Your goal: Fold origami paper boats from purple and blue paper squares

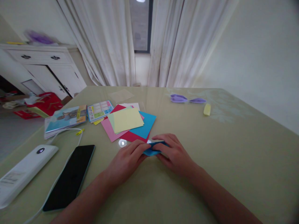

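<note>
A small folded piece of blue paper is held between both hands, just above the table. My left hand pinches its left end, fingers closed. My right hand grips the other end, with its index finger across the top of the paper. The fingers hide part of the folds. Just beyond the hands lies a fanned pile of coloured paper sheets, with a pale yellow sheet on top and a blue sheet sticking out at the right.
To the left are a black phone, a white power bank with a white cable, a booklet and a printed card. Purple folded papers and a yellow folded piece lie at the far right.
</note>
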`<state>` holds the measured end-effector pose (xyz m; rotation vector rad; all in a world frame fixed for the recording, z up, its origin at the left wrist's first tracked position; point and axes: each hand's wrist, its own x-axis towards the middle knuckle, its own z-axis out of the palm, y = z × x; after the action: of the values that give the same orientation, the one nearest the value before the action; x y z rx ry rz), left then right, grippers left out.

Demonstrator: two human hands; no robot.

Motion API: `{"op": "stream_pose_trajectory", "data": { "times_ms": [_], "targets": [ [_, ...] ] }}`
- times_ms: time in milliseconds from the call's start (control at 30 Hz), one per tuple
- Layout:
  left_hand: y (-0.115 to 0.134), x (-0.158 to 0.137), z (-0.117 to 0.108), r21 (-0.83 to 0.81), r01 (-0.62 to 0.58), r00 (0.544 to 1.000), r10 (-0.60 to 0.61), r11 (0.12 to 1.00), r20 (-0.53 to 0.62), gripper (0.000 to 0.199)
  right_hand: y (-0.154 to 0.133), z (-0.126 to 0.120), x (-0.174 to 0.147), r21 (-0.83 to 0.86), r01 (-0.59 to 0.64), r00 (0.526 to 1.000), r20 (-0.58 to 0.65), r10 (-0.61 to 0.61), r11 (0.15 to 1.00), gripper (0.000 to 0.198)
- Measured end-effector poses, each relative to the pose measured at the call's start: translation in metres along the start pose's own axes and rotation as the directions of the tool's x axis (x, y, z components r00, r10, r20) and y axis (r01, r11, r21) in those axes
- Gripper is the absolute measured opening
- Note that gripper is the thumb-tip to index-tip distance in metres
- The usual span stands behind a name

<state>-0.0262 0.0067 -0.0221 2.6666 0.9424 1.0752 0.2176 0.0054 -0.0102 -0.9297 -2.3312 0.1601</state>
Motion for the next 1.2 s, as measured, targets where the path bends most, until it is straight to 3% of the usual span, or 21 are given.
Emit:
{"op": "stream_pose_trajectory", "data": {
  "times_ms": [200, 400, 700, 833, 900, 1000, 1200],
  "targets": [
    [-0.002, -0.005, -0.008, 0.155, -0.08, 0.997, 0.08, 0.985, 0.006, 0.031, -0.012, -0.001, 0.001, 0.01, 0.015, 0.996, -0.087, -0.014, 1.0, 0.03],
    [0.0, -0.004, -0.01, 0.222, -0.097, 0.994, 0.104, 0.97, -0.021, 0.038, -0.021, 0.003, 0.0, -0.075, -0.084, 0.985, -0.158, 0.072, 0.994, 0.04],
    [0.0, -0.002, -0.007, 0.216, -0.091, 0.995, 0.099, 0.972, -0.025, 0.027, -0.022, 0.001, 0.001, -0.069, 0.048, 0.976, -0.209, -0.061, 0.996, 0.023],
    [0.0, -0.002, -0.007, 0.231, -0.103, 0.994, 0.108, 0.967, -0.011, 0.026, -0.022, 0.0, 0.001, 0.053, 0.065, 0.98, -0.194, -0.053, 0.996, 0.043],
    [0.0, -0.002, -0.007, 0.238, -0.111, 0.993, 0.115, 0.965, -0.004, 0.025, -0.021, -0.001, 0.002, 0.101, 0.057, 0.983, -0.182, -0.038, 0.993, 0.036],
    [0.0, 0.001, -0.008, 0.246, -0.116, 0.993, 0.121, 0.962, -0.005, 0.025, -0.021, -0.002, 0.003, 0.151, 0.04, 0.989, -0.15, -0.017, 0.988, 0.009],
    [0.0, 0.004, -0.01, 0.254, -0.129, 0.991, 0.13, 0.958, 0.014, 0.025, -0.022, -0.004, 0.002, 0.186, 0.008, 1.0, -0.031, -0.003, 0.983, 0.012]
  ]
}}
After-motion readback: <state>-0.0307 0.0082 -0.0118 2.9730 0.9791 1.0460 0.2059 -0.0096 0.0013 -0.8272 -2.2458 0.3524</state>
